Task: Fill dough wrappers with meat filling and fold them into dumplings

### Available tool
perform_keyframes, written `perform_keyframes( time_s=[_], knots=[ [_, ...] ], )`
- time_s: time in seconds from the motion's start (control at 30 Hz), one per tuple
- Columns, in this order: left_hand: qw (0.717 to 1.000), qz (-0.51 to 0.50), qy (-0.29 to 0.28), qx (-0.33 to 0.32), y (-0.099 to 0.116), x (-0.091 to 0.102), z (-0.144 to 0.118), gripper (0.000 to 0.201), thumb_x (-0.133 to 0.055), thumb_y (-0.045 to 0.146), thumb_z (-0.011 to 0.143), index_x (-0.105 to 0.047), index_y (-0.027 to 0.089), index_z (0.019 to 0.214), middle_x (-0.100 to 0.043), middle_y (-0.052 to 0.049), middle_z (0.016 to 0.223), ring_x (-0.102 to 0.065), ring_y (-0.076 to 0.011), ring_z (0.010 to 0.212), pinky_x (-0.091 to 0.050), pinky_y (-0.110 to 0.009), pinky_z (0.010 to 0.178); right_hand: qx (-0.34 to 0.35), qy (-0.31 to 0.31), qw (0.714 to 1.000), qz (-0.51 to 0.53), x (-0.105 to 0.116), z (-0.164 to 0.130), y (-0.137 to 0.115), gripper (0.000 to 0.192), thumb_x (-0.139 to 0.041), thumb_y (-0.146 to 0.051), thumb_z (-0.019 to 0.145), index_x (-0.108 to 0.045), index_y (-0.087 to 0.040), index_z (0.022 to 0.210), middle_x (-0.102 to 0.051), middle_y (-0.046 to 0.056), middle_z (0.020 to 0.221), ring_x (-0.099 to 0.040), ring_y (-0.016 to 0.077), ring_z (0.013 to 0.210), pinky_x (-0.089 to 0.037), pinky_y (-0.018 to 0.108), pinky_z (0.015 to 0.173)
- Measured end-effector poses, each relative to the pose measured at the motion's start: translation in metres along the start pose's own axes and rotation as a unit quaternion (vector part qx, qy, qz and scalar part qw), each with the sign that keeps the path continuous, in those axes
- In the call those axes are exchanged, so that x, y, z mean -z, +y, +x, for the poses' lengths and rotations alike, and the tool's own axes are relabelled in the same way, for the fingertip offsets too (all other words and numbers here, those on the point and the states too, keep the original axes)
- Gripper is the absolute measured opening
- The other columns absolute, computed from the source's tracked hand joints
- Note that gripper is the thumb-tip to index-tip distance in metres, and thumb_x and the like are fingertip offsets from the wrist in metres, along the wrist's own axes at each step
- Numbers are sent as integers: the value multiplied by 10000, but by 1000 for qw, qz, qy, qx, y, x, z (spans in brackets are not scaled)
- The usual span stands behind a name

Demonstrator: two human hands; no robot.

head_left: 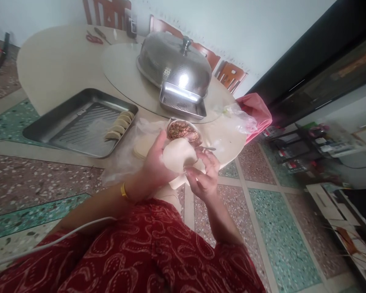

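Observation:
A round, pale dumpling wrapper (179, 155) rests across the palm and fingers of my left hand (155, 162), whose thumb points up beside it. At the wrapper's right edge, my right hand (205, 173) pinches the dough between thumb and fingers. Just beyond the wrapper stands a bowl of minced filling (181, 129), with a utensil handle (209, 148) showing at its right. More round wrappers (140, 147) lie stacked on clear plastic left of my left hand. Several folded dumplings (118, 126) sit in a row along the right side of a large metal tray (61, 134).
A domed metal lid (173, 57) and a small metal tray (183, 103) rest on the round glass turntable (118, 65). Red-handled scissors (94, 38) lie at the far left. A pink bag (256, 114) hangs at the table's right edge. A white cable (64, 238) crosses my left arm.

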State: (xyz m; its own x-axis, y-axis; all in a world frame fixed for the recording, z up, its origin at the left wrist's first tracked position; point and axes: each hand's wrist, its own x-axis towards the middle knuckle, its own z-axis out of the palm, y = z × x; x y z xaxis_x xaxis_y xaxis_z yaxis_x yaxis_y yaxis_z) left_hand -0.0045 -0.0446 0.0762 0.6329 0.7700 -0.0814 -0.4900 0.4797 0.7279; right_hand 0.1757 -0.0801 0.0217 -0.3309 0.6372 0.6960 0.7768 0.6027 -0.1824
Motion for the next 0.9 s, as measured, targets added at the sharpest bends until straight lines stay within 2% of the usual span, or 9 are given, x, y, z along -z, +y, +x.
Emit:
perform_keyframes(
  time_s=[0.13,0.23,0.3,0.4,0.53,0.67,0.77,0.83,0.9],
  knots=[
    [991,-107,-7,80,-30,18,-1,774,-183,773,921,-582,194,1244,-709,-123,1073,-671,-262,983,-542,-413,868,-31,0,999,6,4,-4,0,151,-615,-417,896,-745,-350,936,-573,3,1376,-346,335,1446,-374,665,1166],
    [973,-158,-8,168,-58,33,-3,653,-367,749,916,-636,180,1090,-708,-95,935,-656,-214,824,-532,-340,770,-104,-111,986,60,4,3,2,217,-591,-402,931,-727,-307,1071,-528,36,1464,-325,346,1465,-408,685,1133],
    [964,-168,-2,206,-71,41,-5,592,-431,704,925,-648,158,997,-682,-74,805,-635,-198,727,-522,-342,743,-136,-207,960,131,1,5,5,220,-588,-389,942,-725,-282,1076,-557,70,1446,-369,349,1442,-434,689,1107],
    [946,-221,24,234,-79,48,-8,542,-467,642,946,-661,136,939,-691,-77,803,-635,-191,712,-503,-326,712,-162,-262,925,223,-7,2,8,155,-633,-357,917,-736,-269,992,-604,95,1401,-423,340,1411,-458,673,1090],
    [927,-289,39,237,-75,51,-10,577,-403,622,982,-684,119,954,-710,-95,812,-660,-212,715,-517,-354,725,-196,-235,909,281,-20,0,8,67,-676,-319,877,-726,-278,896,-636,80,1371,-442,322,1397,-568,583,977],
    [923,-328,68,191,-73,57,-13,622,-332,584,1013,-694,80,972,-723,-124,817,-688,-224,749,-528,-345,760,-189,-188,928,260,-34,3,7,58,-686,-306,854,-719,-269,823,-680,71,1305,-503,303,1342,-501,579,1063],
    [917,-356,78,162,-70,62,-17,625,-313,570,1020,-667,72,1148,-740,-137,896,-709,-249,848,-528,-381,866,-239,-142,925,259,-43,-1,17,99,-688,-326,843,-741,-271,906,-708,78,1241,-571,280,1263,-502,522,1057],
    [917,-359,87,151,-65,63,-18,612,-335,574,1015,-624,89,1252,-745,-151,992,-710,-270,946,-515,-415,932,-325,-87,902,269,-44,-8,32,163,-675,-370,852,-745,-263,953,-738,75,1127,-647,243,1113,-545,455,967],
    [922,-345,112,138,-59,64,-17,589,-367,567,1011,-600,100,1285,-737,-168,1074,-703,-283,1016,-509,-430,962,-437,-28,845,307,-40,-19,51,229,-675,-429,849,-735,-244,970,-741,49,942,-675,183,872,-569,357,784]
  ],
)
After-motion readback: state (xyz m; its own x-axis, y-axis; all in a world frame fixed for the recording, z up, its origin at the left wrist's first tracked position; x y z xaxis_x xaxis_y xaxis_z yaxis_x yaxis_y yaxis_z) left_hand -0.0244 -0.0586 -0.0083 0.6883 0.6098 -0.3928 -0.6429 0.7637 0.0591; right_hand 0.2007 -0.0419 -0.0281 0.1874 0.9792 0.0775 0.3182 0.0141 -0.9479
